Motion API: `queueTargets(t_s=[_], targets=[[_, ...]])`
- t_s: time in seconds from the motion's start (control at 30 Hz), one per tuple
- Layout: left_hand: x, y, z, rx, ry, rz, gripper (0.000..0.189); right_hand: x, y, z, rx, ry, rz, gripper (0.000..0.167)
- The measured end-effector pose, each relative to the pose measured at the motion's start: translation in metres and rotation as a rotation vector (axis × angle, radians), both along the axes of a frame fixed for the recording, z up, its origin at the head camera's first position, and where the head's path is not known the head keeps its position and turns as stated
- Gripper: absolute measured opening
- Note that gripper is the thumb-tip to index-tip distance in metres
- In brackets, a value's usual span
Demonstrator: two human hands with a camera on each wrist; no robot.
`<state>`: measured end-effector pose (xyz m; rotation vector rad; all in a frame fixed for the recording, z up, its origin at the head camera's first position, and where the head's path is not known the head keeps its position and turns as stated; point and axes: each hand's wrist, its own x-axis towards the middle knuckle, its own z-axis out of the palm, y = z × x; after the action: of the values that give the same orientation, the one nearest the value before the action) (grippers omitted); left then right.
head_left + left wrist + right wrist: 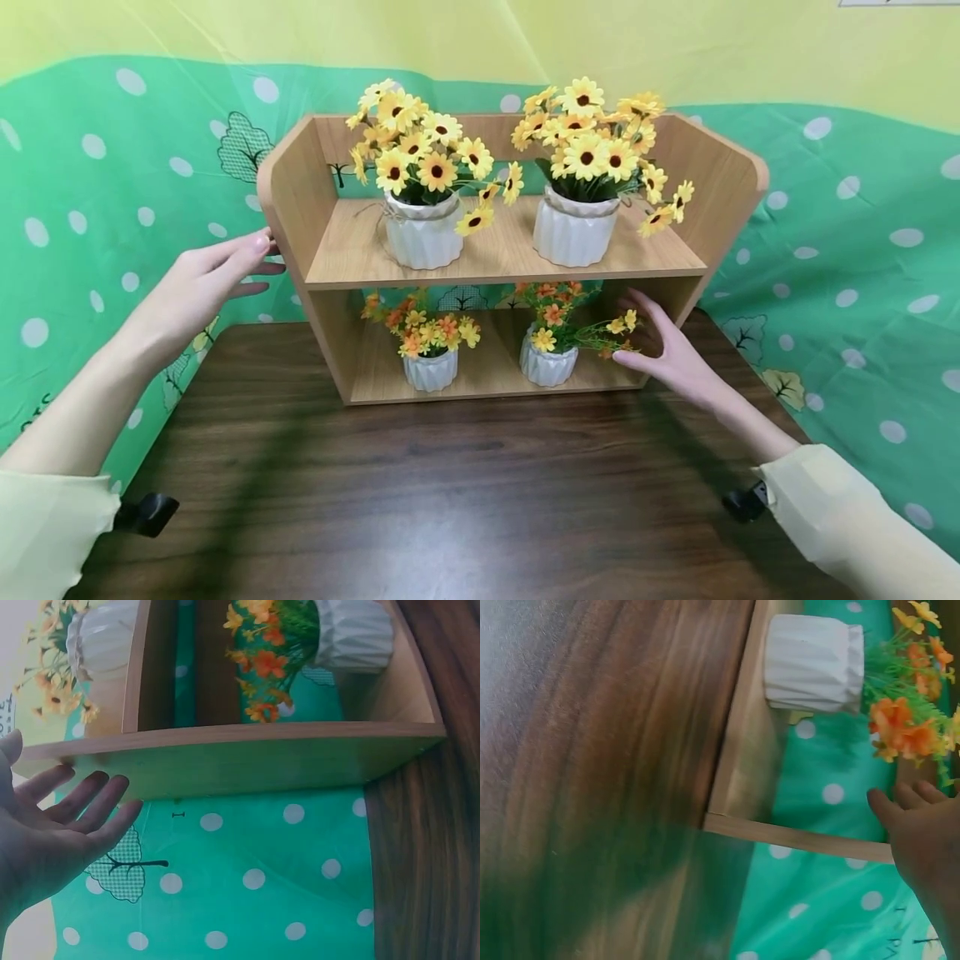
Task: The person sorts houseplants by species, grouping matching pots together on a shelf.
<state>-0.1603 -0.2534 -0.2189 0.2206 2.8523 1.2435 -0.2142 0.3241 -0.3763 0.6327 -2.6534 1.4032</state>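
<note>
A two-tier wooden shelf point(723, 179) stands on the dark table. My left hand point(197, 287) is at the outer face of its left side panel, fingers extended and thumb tip close to the panel; contact is hard to tell. At the lower tier's right end, my right hand point(673, 354) has thumb and fingers spread apart, reaching just inside the opening. Closest to it is a small white pot point(549, 367) of orange and yellow flowers, whose yellow sprig point(621, 323) reaches toward the fingers. Neither hand holds anything.
Another small pot point(431, 372) of orange and yellow flowers sits lower left. Two larger white pots of yellow daisies, one left point(423, 237) and one right point(576, 232), stand on the upper tier. Behind hangs a green dotted cloth point(847, 258); the brown tabletop point(450, 483) spreads in front.
</note>
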Motion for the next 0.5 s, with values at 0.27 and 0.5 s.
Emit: queueTargets(t_s=[0.27, 0.5], targets=[[0.03, -0.003, -0.01, -0.199, 0.018, -0.019, 0.061, 0.009, 0.003, 0.031, 0.22, 0.149, -0.043, 0.083], [0.054, 0.005, -0.032, -0.275, 0.247, -0.015, 0.05, 0.018, -0.004, 0.044, 0.372, 0.294, 0.037, 0.081]])
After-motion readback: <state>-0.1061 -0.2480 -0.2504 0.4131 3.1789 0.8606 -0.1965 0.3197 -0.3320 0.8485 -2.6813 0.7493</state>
